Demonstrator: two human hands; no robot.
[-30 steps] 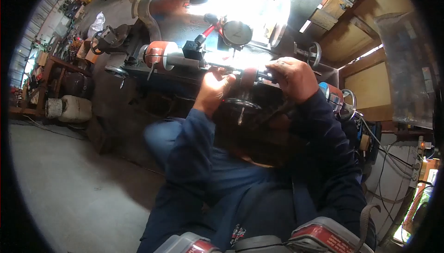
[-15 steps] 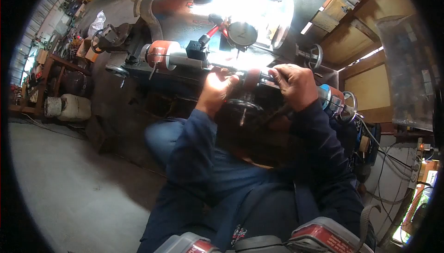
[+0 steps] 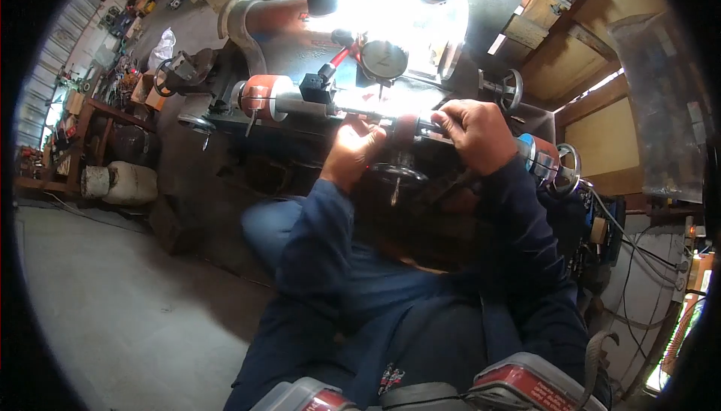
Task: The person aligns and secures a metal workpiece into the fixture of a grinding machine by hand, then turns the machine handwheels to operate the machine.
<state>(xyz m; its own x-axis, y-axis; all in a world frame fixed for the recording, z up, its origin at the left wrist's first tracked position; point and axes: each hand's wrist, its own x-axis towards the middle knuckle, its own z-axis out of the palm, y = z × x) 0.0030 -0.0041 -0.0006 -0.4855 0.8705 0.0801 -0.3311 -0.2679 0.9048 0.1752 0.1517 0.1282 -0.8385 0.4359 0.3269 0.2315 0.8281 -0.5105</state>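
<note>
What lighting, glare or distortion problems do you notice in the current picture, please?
Head view: white glare swallows detail above the dial gauge; the lower body of the machine sinks into shadow; wide-angle distortion bends the scene, with black corners; the glare spills beside the left hand and right hand.

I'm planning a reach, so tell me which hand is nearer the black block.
Left. The left hand is just below the black block and slightly right in the picture; the right hand is much farther right, beyond the dial.
</note>
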